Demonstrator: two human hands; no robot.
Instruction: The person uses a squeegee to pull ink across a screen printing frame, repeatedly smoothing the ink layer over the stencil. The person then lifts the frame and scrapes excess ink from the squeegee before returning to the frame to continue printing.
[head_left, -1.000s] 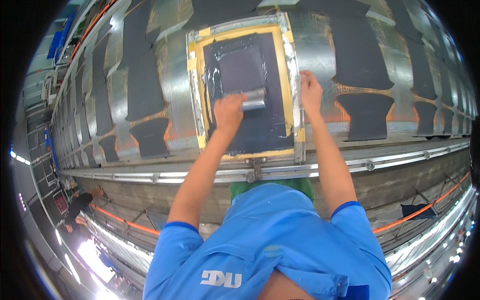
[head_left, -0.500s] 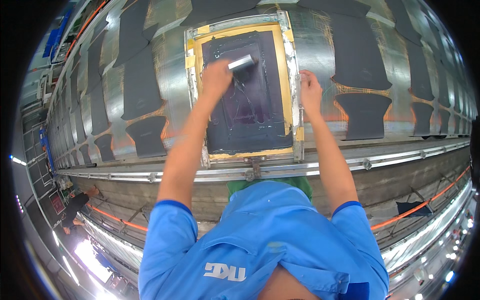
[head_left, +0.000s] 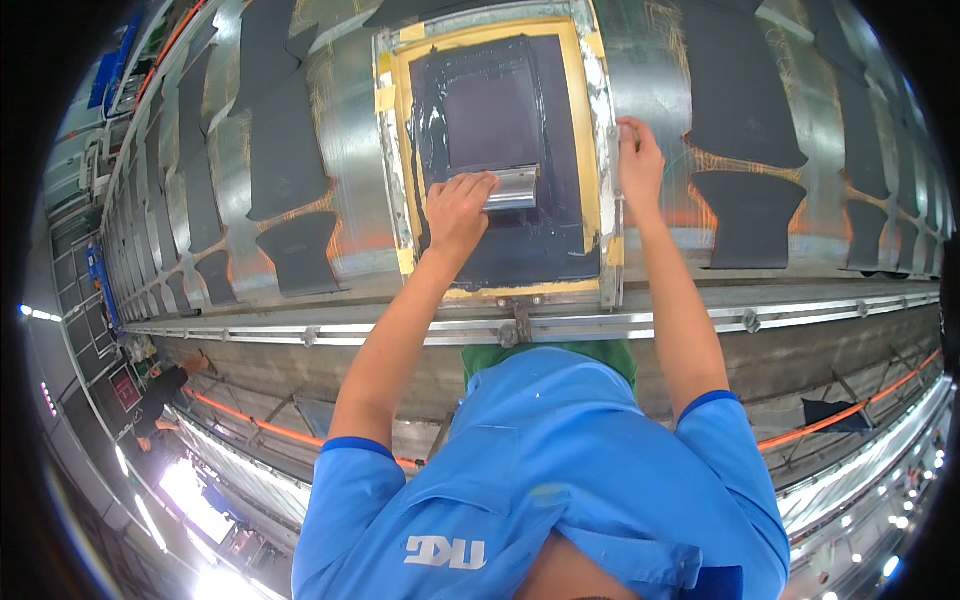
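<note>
My left hand [head_left: 458, 210] is closed round a short silver squeegee [head_left: 513, 187], which lies across a dark screen [head_left: 510, 250] smeared with glossy dark ink around a purplish central rectangle. The screen sits in a metal frame [head_left: 606, 272] edged with yellow tape [head_left: 580, 80]. My right hand [head_left: 637, 170] grips the frame's right edge with bent fingers. Under and around the frame, dark grey cut fabric pieces [head_left: 740, 90] lie flat in rows on a long metal table [head_left: 650, 75], with orange and yellowish streaks along their edges.
A metal rail [head_left: 600, 325] runs along the table's near edge, just in front of my body. An orange pipe or hose [head_left: 810, 427] runs lower down. At the lower left a person in dark clothing [head_left: 160, 400] is at the table's side.
My left hand and the squeegee have moved down and right from the screen's upper part half a second ago. My right hand stays on the frame, which appears slightly higher in view.
</note>
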